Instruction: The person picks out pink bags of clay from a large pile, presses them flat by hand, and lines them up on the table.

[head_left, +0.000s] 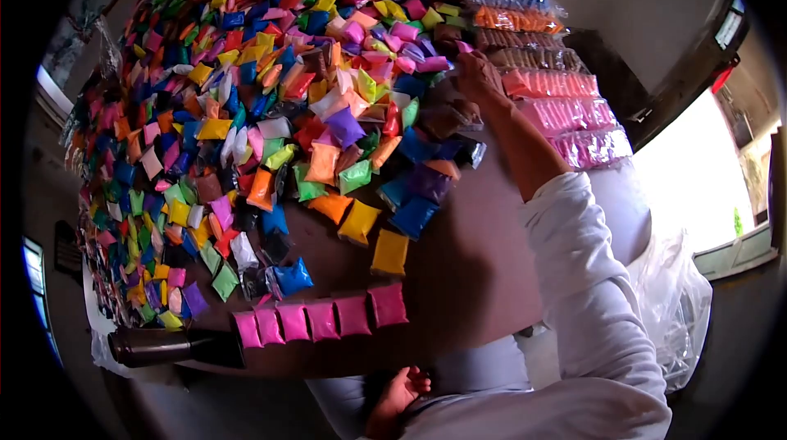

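Brown table (pixel 459 276), heaped colour packets (pixel 270 95), hand (pixel 479 75) touching them

Magenta packets (pixel 320 319), multicoloured heap (pixel 246 112), white sleeve (pixel 586 276)

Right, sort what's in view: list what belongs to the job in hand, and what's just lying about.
Job in hand: right hand, reaching into the pile of coloured packets; row of pink packets; bagged strips of packets beside the hand.
Lying about: dark bottle; clear plastic bag.
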Action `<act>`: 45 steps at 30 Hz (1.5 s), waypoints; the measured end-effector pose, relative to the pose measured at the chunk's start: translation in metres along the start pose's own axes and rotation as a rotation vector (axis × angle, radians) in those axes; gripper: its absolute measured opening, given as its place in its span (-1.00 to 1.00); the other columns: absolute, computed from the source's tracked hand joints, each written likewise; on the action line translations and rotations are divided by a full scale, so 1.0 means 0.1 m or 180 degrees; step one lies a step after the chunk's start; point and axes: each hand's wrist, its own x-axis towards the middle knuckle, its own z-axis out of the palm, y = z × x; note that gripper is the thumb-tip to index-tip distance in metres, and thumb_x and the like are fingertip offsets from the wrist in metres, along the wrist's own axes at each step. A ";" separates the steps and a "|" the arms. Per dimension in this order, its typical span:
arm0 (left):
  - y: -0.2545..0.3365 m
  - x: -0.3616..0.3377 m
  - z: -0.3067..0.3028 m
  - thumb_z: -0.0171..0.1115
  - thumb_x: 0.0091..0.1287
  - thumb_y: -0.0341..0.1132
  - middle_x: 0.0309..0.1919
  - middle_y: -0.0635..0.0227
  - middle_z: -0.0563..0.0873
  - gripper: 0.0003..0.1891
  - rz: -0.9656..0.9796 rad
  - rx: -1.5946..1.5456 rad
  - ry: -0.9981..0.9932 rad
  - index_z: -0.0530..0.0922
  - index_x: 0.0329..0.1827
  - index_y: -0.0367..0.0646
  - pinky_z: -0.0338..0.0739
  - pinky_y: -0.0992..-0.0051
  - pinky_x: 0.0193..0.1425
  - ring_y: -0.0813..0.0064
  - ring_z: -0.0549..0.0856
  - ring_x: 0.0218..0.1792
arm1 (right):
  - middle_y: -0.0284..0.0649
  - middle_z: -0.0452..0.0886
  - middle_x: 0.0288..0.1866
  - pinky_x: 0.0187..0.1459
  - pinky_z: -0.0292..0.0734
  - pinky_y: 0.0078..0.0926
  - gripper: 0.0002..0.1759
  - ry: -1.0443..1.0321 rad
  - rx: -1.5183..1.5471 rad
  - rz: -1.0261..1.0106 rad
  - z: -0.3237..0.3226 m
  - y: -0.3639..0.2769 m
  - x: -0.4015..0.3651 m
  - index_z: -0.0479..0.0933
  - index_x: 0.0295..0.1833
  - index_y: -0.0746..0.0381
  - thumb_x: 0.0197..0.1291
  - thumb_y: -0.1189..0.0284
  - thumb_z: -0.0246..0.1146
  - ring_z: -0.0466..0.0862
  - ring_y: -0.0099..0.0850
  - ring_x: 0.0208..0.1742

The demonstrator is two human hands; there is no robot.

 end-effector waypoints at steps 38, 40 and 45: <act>0.02 0.16 -0.07 -0.12 0.42 -0.03 -0.14 0.27 0.65 -0.61 0.0923 0.2440 0.0600 0.52 0.00 -0.13 0.53 0.40 -0.15 0.35 0.62 -0.23 | -0.07 0.61 -0.16 -0.08 0.50 -0.25 -0.52 0.0451 0.0448 -0.0471 0.50 0.11 0.27 0.53 0.01 0.19 -0.01 0.18 0.32 0.62 -0.19 -0.12; 0.01 0.16 -0.04 -0.12 0.42 -0.03 -0.13 0.27 0.65 -0.60 0.0960 0.2523 0.0582 0.52 0.01 -0.13 0.53 0.40 -0.14 0.35 0.62 -0.22 | -0.13 0.61 -0.24 -0.13 0.51 -0.31 -0.52 -0.0110 0.0982 -0.0221 0.35 0.12 0.30 0.54 -0.04 0.24 -0.02 0.15 0.35 0.62 -0.26 -0.20; 0.06 0.23 -0.02 -0.12 0.43 0.00 -0.08 0.27 0.65 -0.58 0.0623 0.2014 0.0603 0.48 0.09 -0.10 0.54 0.41 -0.17 0.37 0.63 -0.17 | -0.33 0.58 -0.37 -0.30 0.50 -0.59 -0.66 -0.1391 0.3377 0.0938 -0.09 0.02 -0.04 0.56 -0.13 0.25 0.14 0.20 0.31 0.58 -0.55 -0.36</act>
